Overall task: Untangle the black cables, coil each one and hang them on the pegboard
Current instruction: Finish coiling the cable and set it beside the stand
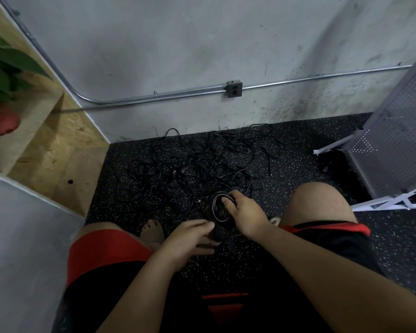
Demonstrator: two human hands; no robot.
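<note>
1. Across the far side of the view, a grey concrete wall [178, 44] stood, stained dark near its foot.
2. Below it lay a black floor [298, 169] flecked with pale specks, where a person in red and black shorts crouched, the right knee [320, 203] raised.
3. At the right edge, a grey perforated pegboard [399, 140] stood tilted on white feet, well apart from the cables.
4. At the left, wooden steps [46, 145] of chipboard rose, with a green plant [0, 73] above them.
5. The black cables [202, 162] sprawled in a loose tangle on the floor, between the wall and the person's knees.
6. A metal conduit [154, 96] ran along the wall.
7. The right hand [243, 212] reached forward, its fingers curled over the rim of a small coil [217, 210] of black cable and gripping it, just at the near edge of the tangle.
8. The left hand [187, 236] lay just beside and below the coil, fingers fairly straight and spread from the thumb, with something dark between them; whether it gripped anything could not be told.
9. A small grey outlet box [234, 88] sat on the conduit.
</note>
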